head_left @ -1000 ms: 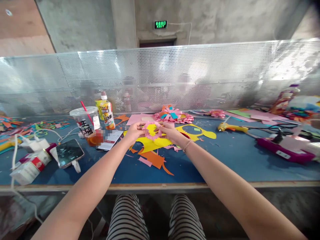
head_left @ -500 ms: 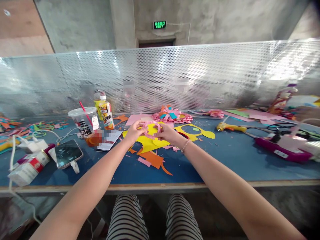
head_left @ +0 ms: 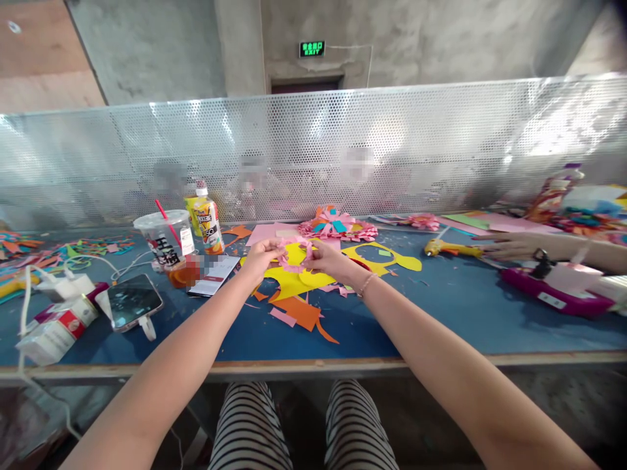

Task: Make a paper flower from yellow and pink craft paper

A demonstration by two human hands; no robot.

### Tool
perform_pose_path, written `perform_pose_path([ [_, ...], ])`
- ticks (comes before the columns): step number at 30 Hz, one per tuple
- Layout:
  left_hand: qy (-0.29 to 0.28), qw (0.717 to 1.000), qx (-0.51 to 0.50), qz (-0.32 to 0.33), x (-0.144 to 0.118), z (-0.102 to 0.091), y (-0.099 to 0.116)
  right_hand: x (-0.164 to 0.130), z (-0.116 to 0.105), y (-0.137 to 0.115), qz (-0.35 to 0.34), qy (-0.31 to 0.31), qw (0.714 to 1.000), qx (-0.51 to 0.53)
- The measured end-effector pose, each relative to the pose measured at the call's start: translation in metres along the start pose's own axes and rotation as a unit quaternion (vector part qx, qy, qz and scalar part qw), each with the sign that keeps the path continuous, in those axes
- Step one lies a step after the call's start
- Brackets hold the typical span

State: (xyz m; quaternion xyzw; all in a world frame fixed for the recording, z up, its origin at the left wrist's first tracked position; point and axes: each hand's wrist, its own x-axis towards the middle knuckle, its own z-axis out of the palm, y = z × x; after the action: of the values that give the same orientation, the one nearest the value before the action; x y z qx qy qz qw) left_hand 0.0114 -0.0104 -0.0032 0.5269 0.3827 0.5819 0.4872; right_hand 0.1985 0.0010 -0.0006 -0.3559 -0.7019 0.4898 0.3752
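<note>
Hid the sides of a pink paper ring (head_left: 292,268), pinched in left hand (head_left: 265,257) and right hand (head_left: 327,258). Looked pale, uneven, hollow.

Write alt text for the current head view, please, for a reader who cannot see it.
A person's left hand and right hand hold a pink paper ring over yellow paper on a blue table. At right, a co-worker's hand is near a glue gun; at left stands a plastic cup.
</note>
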Motion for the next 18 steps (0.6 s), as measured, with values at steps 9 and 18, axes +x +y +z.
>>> perform_pose_path([
  [9,-0.003,1.000,0.010,-0.015,0.0008,0.0001,-0.0016,-0.0021,0.0002,-0.0058,0.017,0.020,1.000,-0.011],
  [18,0.020,1.000,0.004,-0.011,0.0016,0.0006,-0.0004,0.0024,0.0004,-0.0012,0.001,0.007,0.998,-0.057],
])
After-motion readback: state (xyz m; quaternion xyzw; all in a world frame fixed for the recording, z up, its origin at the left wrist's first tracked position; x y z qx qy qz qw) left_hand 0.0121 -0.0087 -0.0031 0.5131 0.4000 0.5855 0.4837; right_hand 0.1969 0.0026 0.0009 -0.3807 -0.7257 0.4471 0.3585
